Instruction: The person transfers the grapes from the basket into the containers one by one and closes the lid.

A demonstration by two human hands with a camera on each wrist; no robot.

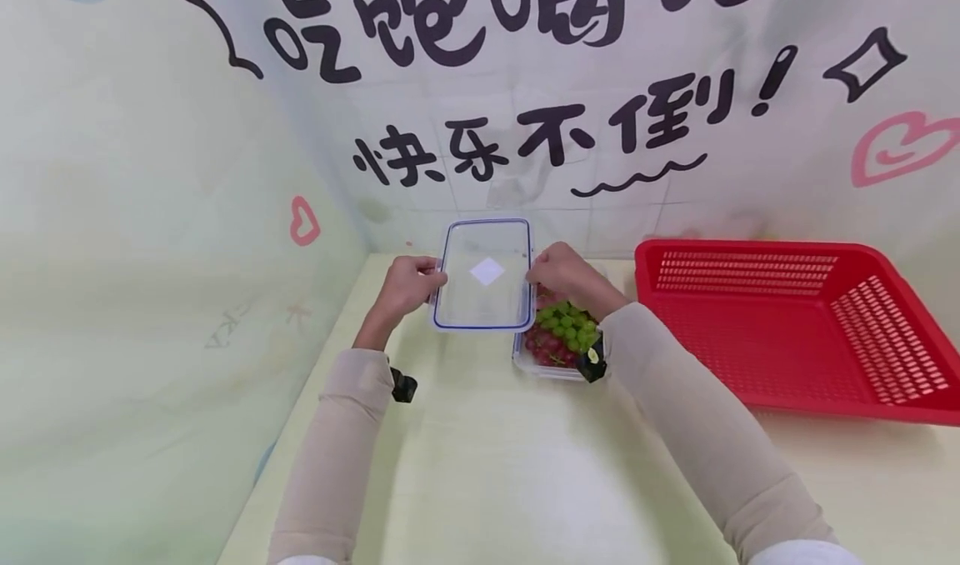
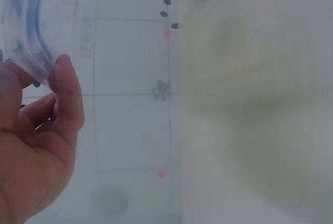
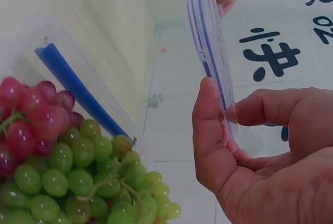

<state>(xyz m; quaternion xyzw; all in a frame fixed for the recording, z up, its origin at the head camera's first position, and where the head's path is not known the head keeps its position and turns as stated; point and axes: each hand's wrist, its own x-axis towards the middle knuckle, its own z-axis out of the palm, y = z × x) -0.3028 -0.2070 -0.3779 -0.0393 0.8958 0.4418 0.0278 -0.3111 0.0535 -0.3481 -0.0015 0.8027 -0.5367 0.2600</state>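
A clear plastic container lid (image 1: 480,298) with a blue seal line is held up above the table between both hands. My left hand (image 1: 408,286) pinches its left edge, thumb against fingers. At the opposite edge my right hand (image 1: 566,273) pinches the lid the same way, as the right wrist view also shows. Below and behind the right hand, a clear container (image 1: 551,373) stands on the table, full of green grapes (image 3: 78,177) and red grapes (image 3: 31,114). The right forearm and hand cover part of that container. The lid is apart from it.
A large red plastic basket (image 1: 757,340) with slotted walls stands on the right of the pale table (image 1: 495,465). Behind the table hangs a white backdrop (image 1: 480,190) with black lettering. A pale curtain-like wall (image 1: 150,298) borders the left side.
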